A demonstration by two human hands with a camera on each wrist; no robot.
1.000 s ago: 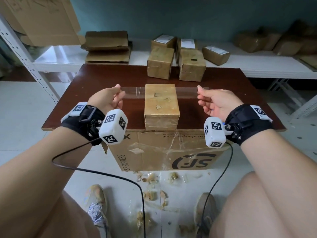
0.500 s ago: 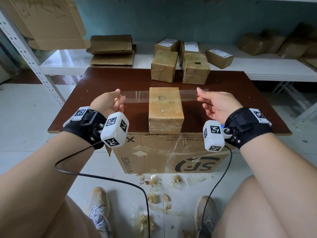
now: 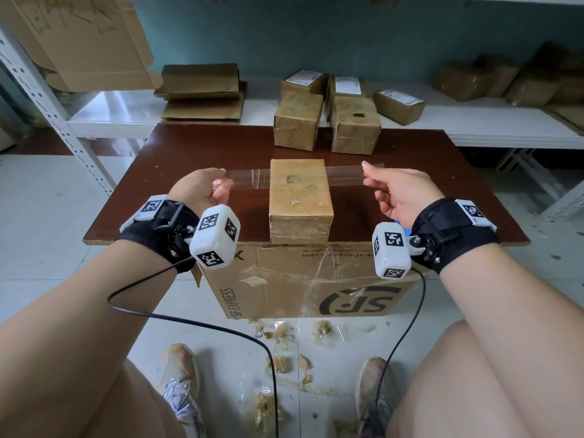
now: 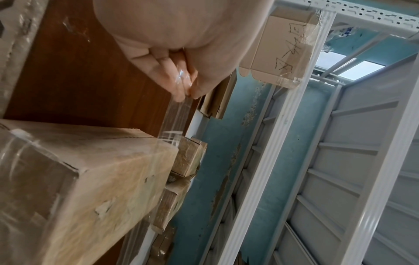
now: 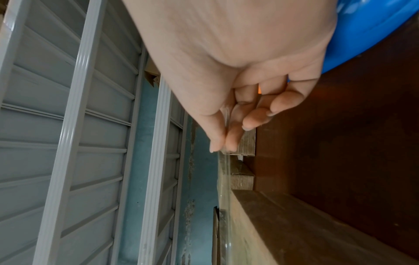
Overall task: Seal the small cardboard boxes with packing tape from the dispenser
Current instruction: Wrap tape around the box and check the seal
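Head view, box: a small cardboard box [image 3: 300,197] stands on the dark wooden table [image 3: 196,147], near the front edge at about 6 o'clock of the tabletop.
Head view, tape: a clear strip of packing tape [image 3: 249,180] stretches crosswise over the far part of the box top, its ends overhanging at 9 and 3 o'clock.
Head view, hands: the left hand [image 3: 202,192] pinches the 9 o'clock end; the right hand [image 3: 399,192] pinches the 3 o'clock end, other fingers loosely curled.
Head view, other boxes: two taped boxes [image 3: 297,124] stand at 12 o'clock on the table, more on the white shelf [image 3: 474,121] behind.
Left wrist view: fingertips [image 4: 181,84] and thumb clamp the strip, which runs down to the box's [image 4: 90,170] top edge; it appears to touch there.
Right wrist view: thumb and forefinger [image 5: 231,141] squeeze the tape end; a blue object [image 5: 371,32], possibly the dispenser, sits behind the palm.
Progress: strip cut and positioned across this box, judged not yet pressed down the sides.
Left to do: fold both ends down and smooth them; any remaining seams cannot be judged.
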